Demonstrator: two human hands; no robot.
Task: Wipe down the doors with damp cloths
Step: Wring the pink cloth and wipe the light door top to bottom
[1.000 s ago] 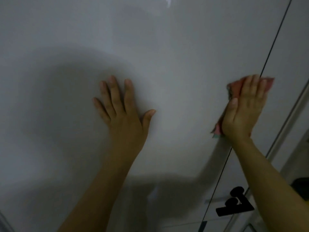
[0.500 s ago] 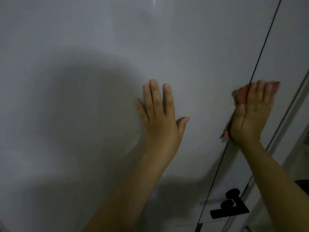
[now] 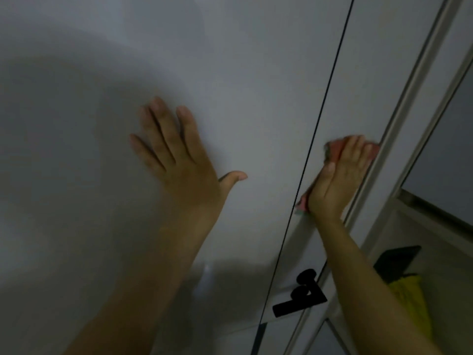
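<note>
Pink cloth [image 3: 335, 149] sits mid-right of frame, flat on the narrow right door [image 3: 371, 73], by its outer edge. Right grip [image 3: 337, 180] pins it with straight fingers, not curled round it. Likely soft, light and damp, so it may bunch or slide; best held under a flat palm, mid-cloth. Left grip [image 3: 176, 160] is spread, holding nothing, on the left door [image 3: 230, 73]. Black handle [image 3: 299, 295] is below.

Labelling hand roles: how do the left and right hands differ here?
Left hand is bare, fingers spread; right hand presses a pink cloth, fingers together. Left hand lies left of the seam; right hand lies right of it, near the frame. Both are flat against the doors, fingers up.
</note>
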